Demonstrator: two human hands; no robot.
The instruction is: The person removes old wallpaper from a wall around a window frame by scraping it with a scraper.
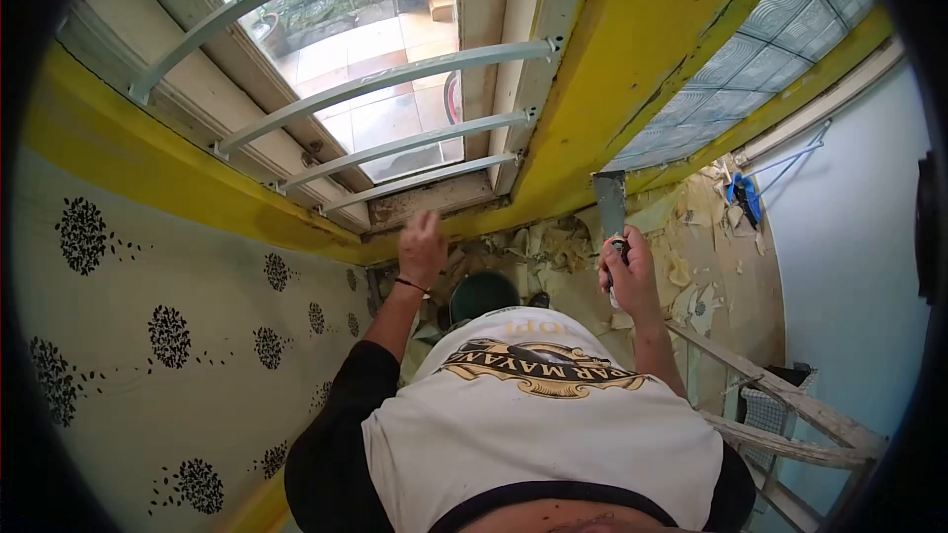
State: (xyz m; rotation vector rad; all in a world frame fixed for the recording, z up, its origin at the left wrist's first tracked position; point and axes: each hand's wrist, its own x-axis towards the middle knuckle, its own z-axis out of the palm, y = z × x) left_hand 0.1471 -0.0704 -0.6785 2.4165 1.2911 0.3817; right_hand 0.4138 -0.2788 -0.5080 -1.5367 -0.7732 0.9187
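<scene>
My right hand is closed around the handle of a scraper, its wide flat metal blade pointing up toward the yellow wall strip below the glass blocks. My left hand is raised by the bottom corner of the window, a dark band at its wrist. Its fingers are loosely bent and slightly blurred, with nothing visible in them. Just beyond those fingertips is the worn window sill, its paint chipped and dirty.
Pale curved bars cross the window. Peeled scraps litter the floor around a dark bucket. A wooden ladder stands at lower right, near a blue-handled object. Patterned wallpaper covers the left wall.
</scene>
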